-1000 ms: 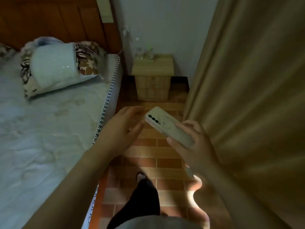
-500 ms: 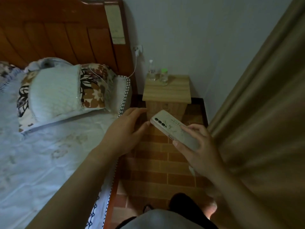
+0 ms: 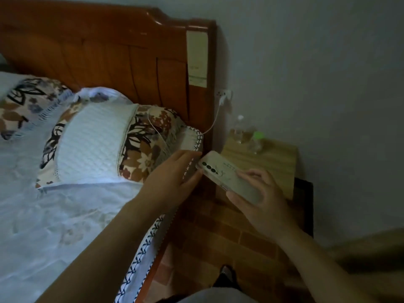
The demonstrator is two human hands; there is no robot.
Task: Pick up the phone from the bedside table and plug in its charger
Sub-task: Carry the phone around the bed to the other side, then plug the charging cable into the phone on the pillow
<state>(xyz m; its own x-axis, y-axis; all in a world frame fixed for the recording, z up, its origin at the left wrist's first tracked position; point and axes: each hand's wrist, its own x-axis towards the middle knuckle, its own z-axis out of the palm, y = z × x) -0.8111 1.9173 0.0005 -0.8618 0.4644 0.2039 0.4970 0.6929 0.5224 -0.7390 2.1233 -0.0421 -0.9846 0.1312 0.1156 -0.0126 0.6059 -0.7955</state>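
My right hand (image 3: 262,200) grips a cream-cased phone (image 3: 225,174), back side up, held in the air in front of the wooden bedside table (image 3: 273,159). My left hand (image 3: 172,176) is open, fingers apart, beside the phone's camera end and over the mattress corner. A white charger (image 3: 223,99) sits in a wall socket by the headboard. Its white cable (image 3: 213,124) hangs down and runs across the floral pillow (image 3: 148,145); the cable's free end is not clear to see.
Two small clear bottles (image 3: 249,136) stand at the back of the bedside table. The bed with a white sheet (image 3: 54,226) fills the left. A wooden headboard (image 3: 109,55) stands behind. Brick-pattern floor (image 3: 218,237) lies between bed and a curtain edge at lower right.
The view has moved closer to the bed head and table. Both hands have travelled forward with the phone, which now hangs over the table's near left corner.
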